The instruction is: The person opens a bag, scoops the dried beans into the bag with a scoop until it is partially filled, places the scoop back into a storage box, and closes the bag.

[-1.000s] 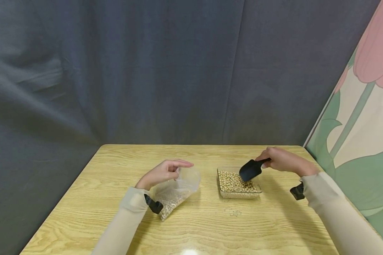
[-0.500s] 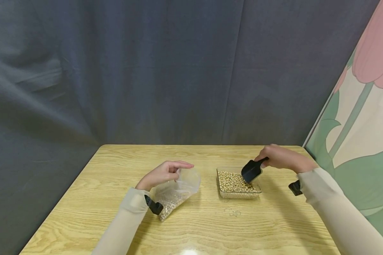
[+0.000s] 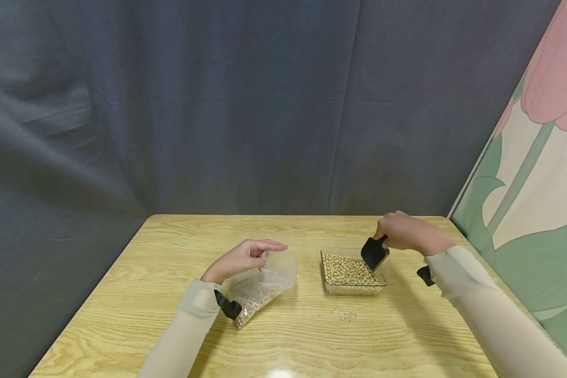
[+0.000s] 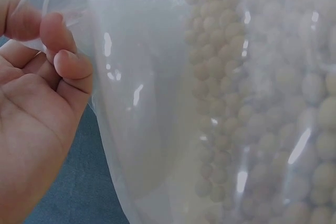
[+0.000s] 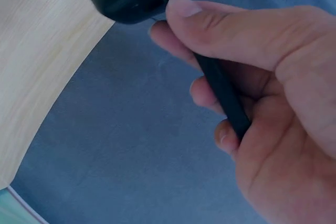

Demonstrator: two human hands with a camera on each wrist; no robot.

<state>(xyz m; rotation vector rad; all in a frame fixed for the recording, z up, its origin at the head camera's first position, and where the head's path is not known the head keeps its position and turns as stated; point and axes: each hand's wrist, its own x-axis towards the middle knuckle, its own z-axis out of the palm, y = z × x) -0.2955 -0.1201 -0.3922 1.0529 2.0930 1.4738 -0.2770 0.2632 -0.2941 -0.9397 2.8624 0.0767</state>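
Note:
My right hand (image 3: 403, 232) grips the handle of a black scoop (image 3: 374, 253), thumb laid along it near the bowl in the right wrist view. The scoop tilts steeply, its lip down at the yellow soybeans (image 3: 345, 269). These beans fill much of a clear rectangular container (image 3: 354, 290). On the left, my left hand (image 3: 241, 258) pinches the top edge of a clear plastic bag (image 3: 283, 270). Round pale beans (image 4: 220, 93) lie inside the bag, and its mouth gapes toward the container.
Both bag and container stand on a light wood-grain table (image 3: 170, 262). A dark blue-grey curtain (image 3: 255, 115) hangs behind it. To the right rises a panel with a painted tulip (image 3: 553, 79). A small faint mark (image 3: 345, 315) shows on the table before the container.
My right hand has shifted left and turned, tipping the scoop more upright and moving its bowl slightly right in the container. The left hand and bag stay nearly still.

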